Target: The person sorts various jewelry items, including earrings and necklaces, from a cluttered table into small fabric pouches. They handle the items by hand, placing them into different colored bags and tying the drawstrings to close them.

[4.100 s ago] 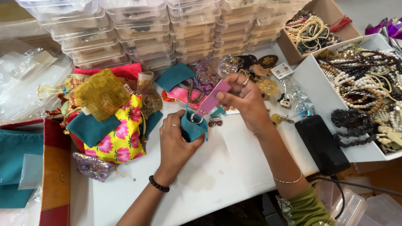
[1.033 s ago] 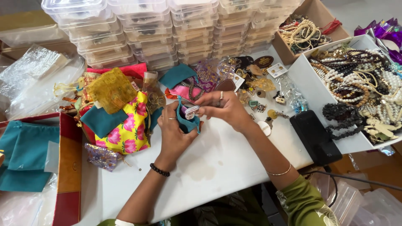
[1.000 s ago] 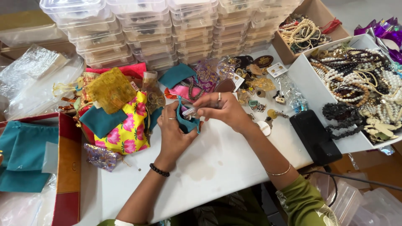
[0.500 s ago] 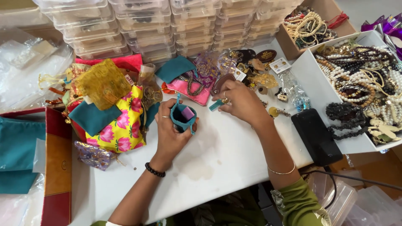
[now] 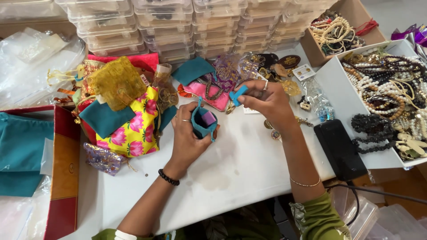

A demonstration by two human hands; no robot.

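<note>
Right hand [image 5: 267, 101] has moved off the teal pouch [image 5: 203, 123], now pinching its drawstring tab [image 5: 239, 94]; left hand [image 5: 190, 135] is gripping the pouch, closing under way.

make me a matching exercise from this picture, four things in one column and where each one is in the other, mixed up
Things:
1. small teal pouch
2. black phone
3. bead necklaces
4. clear plastic boxes

Places:
A. stacked along the far edge of the table
B. in the white tray on the right
C. held in the left hand
D. flat on the table just left of the white tray

Pairs: 1-C, 2-D, 3-B, 4-A
</note>
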